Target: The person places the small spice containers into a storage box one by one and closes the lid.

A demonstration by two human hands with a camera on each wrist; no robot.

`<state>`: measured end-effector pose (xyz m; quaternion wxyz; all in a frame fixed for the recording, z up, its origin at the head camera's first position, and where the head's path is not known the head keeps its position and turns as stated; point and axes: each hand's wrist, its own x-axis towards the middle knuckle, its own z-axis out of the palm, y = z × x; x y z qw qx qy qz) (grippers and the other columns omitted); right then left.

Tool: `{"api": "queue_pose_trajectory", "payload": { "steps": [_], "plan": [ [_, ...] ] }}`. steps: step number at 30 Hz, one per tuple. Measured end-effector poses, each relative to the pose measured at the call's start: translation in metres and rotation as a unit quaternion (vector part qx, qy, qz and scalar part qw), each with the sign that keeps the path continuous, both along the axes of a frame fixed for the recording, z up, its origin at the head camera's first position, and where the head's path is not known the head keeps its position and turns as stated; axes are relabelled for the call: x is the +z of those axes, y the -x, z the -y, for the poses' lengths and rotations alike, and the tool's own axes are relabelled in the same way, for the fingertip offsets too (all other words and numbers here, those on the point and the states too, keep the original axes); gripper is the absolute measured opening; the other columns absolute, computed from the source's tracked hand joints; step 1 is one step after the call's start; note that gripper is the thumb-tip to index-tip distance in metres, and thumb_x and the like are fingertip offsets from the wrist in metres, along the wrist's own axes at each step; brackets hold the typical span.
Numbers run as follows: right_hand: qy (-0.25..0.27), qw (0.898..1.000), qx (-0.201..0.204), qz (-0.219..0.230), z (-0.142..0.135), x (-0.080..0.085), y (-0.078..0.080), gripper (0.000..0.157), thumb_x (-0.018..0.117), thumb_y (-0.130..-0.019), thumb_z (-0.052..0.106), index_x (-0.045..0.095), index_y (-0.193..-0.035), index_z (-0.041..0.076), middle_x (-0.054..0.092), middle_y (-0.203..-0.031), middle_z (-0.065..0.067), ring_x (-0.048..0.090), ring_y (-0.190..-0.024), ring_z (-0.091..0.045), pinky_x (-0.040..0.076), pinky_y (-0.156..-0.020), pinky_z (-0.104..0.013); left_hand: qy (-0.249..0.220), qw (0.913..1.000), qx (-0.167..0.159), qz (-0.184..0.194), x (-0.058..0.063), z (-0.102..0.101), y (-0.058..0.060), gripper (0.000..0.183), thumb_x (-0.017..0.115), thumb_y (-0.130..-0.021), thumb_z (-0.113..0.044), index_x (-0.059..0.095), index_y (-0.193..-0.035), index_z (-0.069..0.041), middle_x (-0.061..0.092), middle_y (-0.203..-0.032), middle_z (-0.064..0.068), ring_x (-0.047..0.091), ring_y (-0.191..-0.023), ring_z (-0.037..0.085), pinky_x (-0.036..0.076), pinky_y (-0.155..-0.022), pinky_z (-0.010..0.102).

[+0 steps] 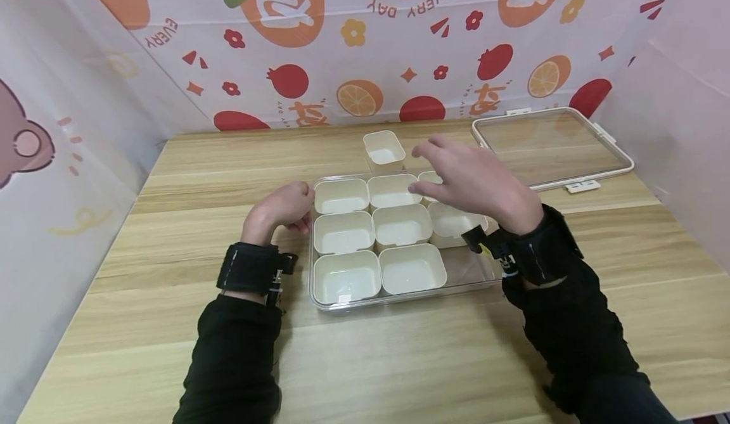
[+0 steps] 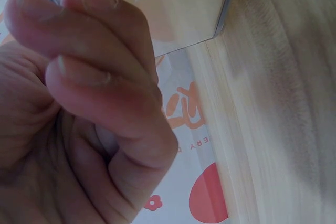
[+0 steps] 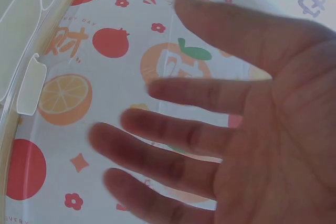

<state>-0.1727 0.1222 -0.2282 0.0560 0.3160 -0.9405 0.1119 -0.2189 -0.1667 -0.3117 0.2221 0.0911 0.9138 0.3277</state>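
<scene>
A clear plastic box (image 1: pixel 342 307) holds several small cream bins (image 1: pixel 346 277) set in rows. Its front right corner shows bare box floor (image 1: pixel 464 265). My left hand (image 1: pixel 282 205) is at the box's left wall with bent fingers; the left wrist view shows its curled fingers (image 2: pixel 113 90) near the clear wall, with the thumb hidden, so I cannot tell if it pinches the rim. Above the back right bins hovers my right hand (image 1: pixel 476 180), palm down and holding nothing. Spread, nearly straight fingers (image 3: pixel 163 163) show in the right wrist view.
One loose cream bin (image 1: pixel 384 147) stands just behind the box. A clear lid with a white frame (image 1: pixel 632 160) and white clips lies at the back right of the wooden table (image 1: pixel 142 322). Fruit-printed sheeting (image 1: pixel 410 50) hangs along the table's back edge.
</scene>
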Motion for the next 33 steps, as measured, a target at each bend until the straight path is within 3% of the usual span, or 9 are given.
{"api": "queue_pose_trajectory", "payload": {
  "steps": [5, 8, 19, 26, 33],
  "plan": [
    [0.037, 0.998, -0.025, -0.043, 0.006, 0.003, 0.012, 0.051, 0.064, -0.083, 0.035, 0.047, -0.118, 0.001, 0.053, -0.106, -0.012, 0.051, -0.078, -0.022, 0.046, -0.067, -0.039, -0.001, 1.0000, 0.001, 0.002, 0.000, 0.000, 0.000, 0.030, 0.020, -0.097, -0.012, 0.045, -0.091, 0.003, 0.056, -0.060, 0.007, 0.056, -0.050, 0.018, 0.048, -0.048, 0.028],
    [0.037, 0.997, -0.046, -0.049, 0.010, 0.003, 0.020, 0.051, 0.063, -0.083, 0.035, 0.046, -0.117, 0.001, 0.052, -0.098, -0.010, 0.047, -0.076, -0.022, 0.044, -0.065, -0.038, -0.001, 1.0000, 0.003, 0.004, 0.000, 0.000, 0.000, 0.031, 0.020, -0.097, -0.012, 0.046, -0.093, 0.005, 0.055, -0.060, 0.007, 0.056, -0.050, 0.018, 0.047, -0.047, 0.028],
    [0.032, 0.993, -0.097, -0.066, 0.023, -0.001, 0.048, 0.046, 0.060, -0.085, 0.037, 0.047, -0.110, 0.000, 0.053, -0.097, -0.012, 0.048, -0.075, -0.024, 0.046, -0.065, -0.040, -0.006, 0.9999, 0.008, 0.009, 0.000, 0.000, 0.000, 0.029, 0.020, -0.097, -0.012, 0.045, -0.093, 0.004, 0.055, -0.060, 0.007, 0.055, -0.050, 0.017, 0.047, -0.046, 0.026],
    [0.033, 0.992, -0.119, -0.033, 0.032, -0.003, 0.060, 0.042, 0.058, -0.086, 0.036, 0.045, -0.107, 0.002, 0.048, -0.092, -0.009, 0.046, -0.075, -0.023, 0.043, -0.066, -0.037, -0.008, 1.0000, 0.004, 0.000, 0.002, -0.001, 0.000, 0.030, 0.021, -0.097, -0.013, 0.046, -0.093, 0.004, 0.056, -0.062, 0.008, 0.056, -0.052, 0.019, 0.049, -0.050, 0.030],
    [0.033, 0.991, -0.133, 0.000, 0.038, -0.019, 0.079, 0.042, 0.056, -0.087, 0.037, 0.044, -0.105, 0.000, 0.049, -0.085, -0.009, 0.048, -0.070, -0.023, 0.046, -0.062, -0.037, -0.004, 1.0000, 0.003, 0.001, 0.001, 0.000, -0.003, 0.031, 0.021, -0.096, -0.013, 0.046, -0.091, 0.003, 0.056, -0.060, 0.008, 0.056, -0.051, 0.020, 0.048, -0.051, 0.032]
  ]
}}
